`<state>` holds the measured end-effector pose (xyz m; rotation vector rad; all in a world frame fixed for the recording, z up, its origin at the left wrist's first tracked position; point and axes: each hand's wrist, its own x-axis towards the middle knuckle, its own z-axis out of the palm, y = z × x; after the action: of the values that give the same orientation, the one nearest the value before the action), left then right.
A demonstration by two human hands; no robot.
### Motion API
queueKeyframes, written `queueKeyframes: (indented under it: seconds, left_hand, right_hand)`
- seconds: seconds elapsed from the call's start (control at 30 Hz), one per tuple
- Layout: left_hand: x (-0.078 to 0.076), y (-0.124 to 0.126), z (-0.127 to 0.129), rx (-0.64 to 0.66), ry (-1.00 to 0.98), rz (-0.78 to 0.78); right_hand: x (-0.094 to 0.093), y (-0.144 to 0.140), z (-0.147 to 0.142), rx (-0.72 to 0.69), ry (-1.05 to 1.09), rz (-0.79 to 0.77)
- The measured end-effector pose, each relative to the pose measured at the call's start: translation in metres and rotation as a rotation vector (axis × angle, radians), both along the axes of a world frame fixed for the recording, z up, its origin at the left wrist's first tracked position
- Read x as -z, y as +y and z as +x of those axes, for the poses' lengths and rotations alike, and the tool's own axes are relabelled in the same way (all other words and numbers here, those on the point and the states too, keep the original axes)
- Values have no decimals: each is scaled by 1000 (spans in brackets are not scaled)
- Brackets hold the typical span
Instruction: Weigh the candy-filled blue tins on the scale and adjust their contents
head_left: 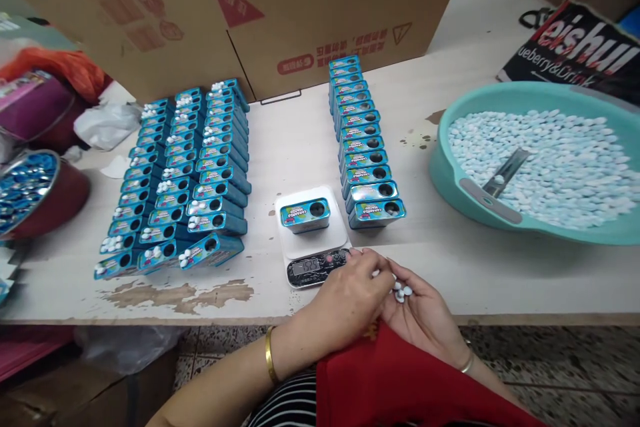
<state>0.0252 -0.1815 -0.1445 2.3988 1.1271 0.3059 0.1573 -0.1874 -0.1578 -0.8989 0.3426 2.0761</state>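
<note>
My right hand [425, 313] lies palm up near the table's front edge, cupped around several small white candies [401, 292]. Over that palm is my left hand [353, 290], its fingers bent and pinched together, with a bit of white candy showing at the fingertips. Just beyond the left hand, a white digital scale [285, 243] bears one blue candy tin [305, 212] with a dark round opening on top. The scale's display [307, 265] is lit. Partly covered by the fingers is the scale's right front corner.
Three rows of blue tins [175, 173] stand at left, many with white candies on top. Another row [363, 127] stands right of the scale. At right, a turquoise basin [450, 167] holds white candies and a metal scoop [507, 172]. A large cardboard box [280, 7] is behind.
</note>
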Motion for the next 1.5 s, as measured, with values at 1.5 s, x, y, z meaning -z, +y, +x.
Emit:
queueKeyframes:
  seconds: [1.5]
  left_hand:
    - [-63,65,-108,-577,-272,377]
  right_hand:
    - [11,-1,24,-19,-177,84]
